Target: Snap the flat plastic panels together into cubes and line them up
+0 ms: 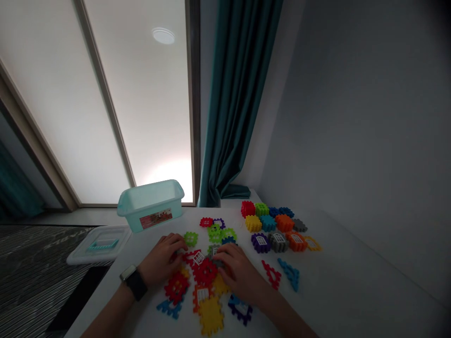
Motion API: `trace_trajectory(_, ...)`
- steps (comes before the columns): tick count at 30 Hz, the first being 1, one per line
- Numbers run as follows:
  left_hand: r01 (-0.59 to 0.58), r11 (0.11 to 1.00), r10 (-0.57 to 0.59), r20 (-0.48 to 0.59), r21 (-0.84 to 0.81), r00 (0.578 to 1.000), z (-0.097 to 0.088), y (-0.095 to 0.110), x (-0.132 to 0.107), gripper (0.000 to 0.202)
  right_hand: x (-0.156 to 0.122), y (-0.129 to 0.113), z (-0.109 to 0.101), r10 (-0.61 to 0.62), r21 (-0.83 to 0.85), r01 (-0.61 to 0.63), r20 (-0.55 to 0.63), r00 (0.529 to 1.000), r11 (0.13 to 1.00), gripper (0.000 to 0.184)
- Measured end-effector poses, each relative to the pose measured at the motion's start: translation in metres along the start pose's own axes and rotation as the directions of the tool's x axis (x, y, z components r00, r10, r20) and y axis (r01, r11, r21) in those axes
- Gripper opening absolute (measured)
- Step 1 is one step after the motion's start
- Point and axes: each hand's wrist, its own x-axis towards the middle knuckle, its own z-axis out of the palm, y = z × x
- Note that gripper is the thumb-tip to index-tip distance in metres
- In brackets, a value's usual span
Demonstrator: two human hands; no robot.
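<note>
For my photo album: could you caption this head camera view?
Left hand and right hand rest on colourful plastic tiles on a white table, near a pale green box.

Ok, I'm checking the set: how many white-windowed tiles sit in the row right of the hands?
3: a purple tile, a gray tile and an orange tile, left to right; none looks hidden.

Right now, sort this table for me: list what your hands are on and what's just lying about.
In use: left hand, right hand, jumbled plastic blocks.

Lying about: blocks in rows, pale green bin, bin lid, curtain.
</note>
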Motion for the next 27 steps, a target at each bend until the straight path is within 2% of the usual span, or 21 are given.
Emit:
trace_trajectory(7, 0.060, 0.998, -0.061, -0.040, -0.013, 0.997, -0.014, -0.025, -0.011, 0.028, -0.011, 0.008, 0.008, 0.038, 0.069, -0.035, -0.047, 0.998, 0.997, 0.028)
trace_trajectory(10, 0.077, 0.996, -0.077, 0.007, -0.053, 0.997, -0.021, -0.035, -0.018, 0.030, -0.012, 0.010, 0.009, 0.043, 0.069, -0.038, -0.074, 0.996, 0.997, 0.027)
trace_trajectory(13, 0.113, 0.991, -0.106, 0.090, -0.077, 0.990, -0.024, -0.040, -0.026, 0.040, -0.012, 0.012, 0.010, 0.032, 0.067, -0.027, -0.077, 0.997, 0.997, 0.026)
trace_trajectory(17, 0.144, 0.989, -0.138, 0.139, -0.033, 0.981, -0.021, -0.038, -0.029, 0.051, -0.011, 0.013, 0.010, 0.033, 0.062, -0.028, -0.088, 0.996, 0.998, 0.027)
trace_trajectory(21, 0.159, 0.987, -0.159, 0.135, 0.011, 0.978, -0.015, -0.031, -0.025, 0.046, -0.012, 0.014, 0.009, 0.045, 0.063, -0.039, -0.085, 0.995, 0.997, 0.025)
trace_trajectory(27, 0.127, 0.991, -0.121, 0.129, -0.040, 0.984, -0.013, -0.021, -0.019, 0.043, -0.010, 0.014, 0.008, 0.066, 0.080, -0.061, -0.058, 0.996, 0.995, 0.023)
